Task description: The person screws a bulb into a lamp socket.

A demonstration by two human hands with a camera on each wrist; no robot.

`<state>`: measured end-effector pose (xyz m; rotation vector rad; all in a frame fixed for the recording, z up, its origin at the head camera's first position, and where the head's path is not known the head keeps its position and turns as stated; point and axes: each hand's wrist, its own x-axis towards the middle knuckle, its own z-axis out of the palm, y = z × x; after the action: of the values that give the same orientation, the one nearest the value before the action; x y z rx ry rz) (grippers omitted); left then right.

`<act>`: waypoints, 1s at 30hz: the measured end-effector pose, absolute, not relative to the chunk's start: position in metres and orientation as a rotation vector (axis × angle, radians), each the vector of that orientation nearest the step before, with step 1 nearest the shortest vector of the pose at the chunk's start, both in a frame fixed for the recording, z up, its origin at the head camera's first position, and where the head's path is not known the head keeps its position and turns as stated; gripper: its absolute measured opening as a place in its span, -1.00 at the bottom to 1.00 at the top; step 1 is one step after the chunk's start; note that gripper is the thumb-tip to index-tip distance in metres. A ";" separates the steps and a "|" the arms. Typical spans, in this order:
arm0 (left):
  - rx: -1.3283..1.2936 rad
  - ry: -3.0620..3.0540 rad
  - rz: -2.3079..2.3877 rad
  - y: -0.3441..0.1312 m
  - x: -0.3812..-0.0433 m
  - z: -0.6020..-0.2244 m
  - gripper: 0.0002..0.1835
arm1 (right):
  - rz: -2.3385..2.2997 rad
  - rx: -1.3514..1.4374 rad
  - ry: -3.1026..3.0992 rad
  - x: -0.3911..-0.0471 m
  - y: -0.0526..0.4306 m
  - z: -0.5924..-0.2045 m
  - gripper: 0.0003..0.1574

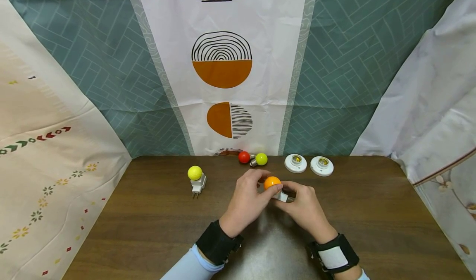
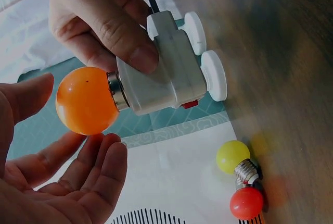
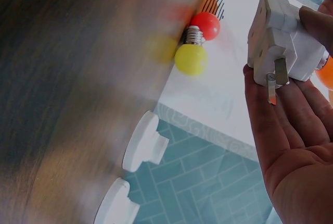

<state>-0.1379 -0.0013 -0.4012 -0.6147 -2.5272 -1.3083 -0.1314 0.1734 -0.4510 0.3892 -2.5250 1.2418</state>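
My right hand (image 1: 303,207) grips a white plug-in lamp socket (image 2: 161,73) between thumb and fingers, above the table. Its two metal prongs (image 3: 279,75) show in the right wrist view, and a small red switch (image 2: 190,104) in the left wrist view. An orange bulb (image 2: 86,100) sits in the socket's mouth, with part of its metal base exposed. Around the bulb is my left hand (image 1: 247,199), fingers bent loosely; its thumb stands slightly apart from the glass and its fingertips lie right at the underside.
On the table (image 1: 160,230), a yellow bulb (image 1: 195,173) sits in another white plug-in socket (image 1: 198,183) at left. A red bulb (image 1: 243,157) and a yellow-green bulb (image 1: 261,159) lie at the back edge. Two round white lamp holders (image 1: 295,163) are right of them.
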 end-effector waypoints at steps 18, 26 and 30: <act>-0.680 -2.578 -1.331 -0.002 -0.139 -0.402 -0.70 | 1.232 0.378 -2.536 -0.132 0.173 -0.451 -0.49; -0.722 -2.618 -1.364 -0.002 -0.141 -0.399 -0.67 | 1.234 0.369 -2.557 -0.133 0.174 -0.451 -0.50; -0.740 -2.619 -1.351 -0.003 -0.140 -0.398 -0.66 | 1.234 0.370 -2.548 -0.132 0.174 -0.452 -0.48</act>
<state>-0.1405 -0.0032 -0.3982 -0.7397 -2.6194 -1.3505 -0.1322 0.1742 -0.4515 0.3701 -2.5484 1.2344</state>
